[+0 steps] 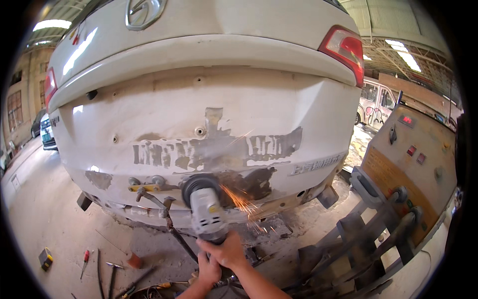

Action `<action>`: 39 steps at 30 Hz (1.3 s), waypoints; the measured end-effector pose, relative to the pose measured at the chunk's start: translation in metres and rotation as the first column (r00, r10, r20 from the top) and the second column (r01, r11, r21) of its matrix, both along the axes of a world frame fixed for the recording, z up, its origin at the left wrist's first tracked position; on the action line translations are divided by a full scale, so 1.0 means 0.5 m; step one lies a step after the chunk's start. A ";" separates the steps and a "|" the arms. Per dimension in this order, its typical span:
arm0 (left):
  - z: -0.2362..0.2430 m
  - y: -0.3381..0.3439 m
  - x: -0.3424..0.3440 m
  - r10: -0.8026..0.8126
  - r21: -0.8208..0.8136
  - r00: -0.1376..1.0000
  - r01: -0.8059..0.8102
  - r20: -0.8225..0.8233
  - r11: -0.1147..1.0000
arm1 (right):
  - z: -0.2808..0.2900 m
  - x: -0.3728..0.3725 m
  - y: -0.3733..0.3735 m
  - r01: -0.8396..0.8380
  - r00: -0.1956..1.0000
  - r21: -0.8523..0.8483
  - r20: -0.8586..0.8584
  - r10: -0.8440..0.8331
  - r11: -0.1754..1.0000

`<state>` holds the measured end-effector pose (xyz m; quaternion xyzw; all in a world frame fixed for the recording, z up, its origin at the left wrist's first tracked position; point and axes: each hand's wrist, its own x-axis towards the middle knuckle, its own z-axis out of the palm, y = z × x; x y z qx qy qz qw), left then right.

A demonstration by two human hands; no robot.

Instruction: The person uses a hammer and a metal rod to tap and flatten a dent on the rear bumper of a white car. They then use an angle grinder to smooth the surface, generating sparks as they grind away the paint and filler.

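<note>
My right hand (229, 250) grips the rear of a grey angle grinder (206, 214), fingers closed round it. My left hand (209, 269), also closed, is just below at the tool's tail end. The grinder's dark round head (198, 185) is pressed to the lower part of a white vehicle's tailgate (269, 104). Orange sparks (240, 199) fly off it to the lower right. Around the contact point the paint is stripped to grey and dark patches (256, 182). Left of the head, a metal pull rod (172, 226) meets a yellow bracket (143, 188) against the panel.
On the floor lie a yellow-black tape measure (46, 259), a red-handled screwdriver (85, 256), a hammer (114, 268) and several bars and cables. At right stands a control cabinet (413, 154) with thick leads. Another vehicle (376, 102) is parked behind it.
</note>
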<state>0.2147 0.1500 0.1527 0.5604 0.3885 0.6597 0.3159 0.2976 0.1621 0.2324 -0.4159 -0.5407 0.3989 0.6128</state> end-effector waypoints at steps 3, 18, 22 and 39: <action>-0.008 0.010 -0.011 -0.075 0.107 0.995 0.082 -0.066 0.991 | 0.001 -0.005 -0.011 0.005 0.998 -0.016 -0.055 -0.006 1.000; 0.023 0.038 0.008 -0.191 -0.071 0.958 0.179 -0.216 0.981 | -0.023 0.050 0.013 0.040 0.973 0.076 -0.228 -0.021 0.996; 0.002 0.019 0.028 -0.096 -0.027 0.995 0.095 -0.018 0.995 | -0.040 0.042 0.009 -0.053 0.992 0.094 -0.109 0.063 0.994; 0.016 0.048 0.022 -0.150 -0.117 0.933 0.118 -0.328 0.986 | -0.083 0.072 0.030 -0.031 0.974 -0.028 -0.223 0.024 0.999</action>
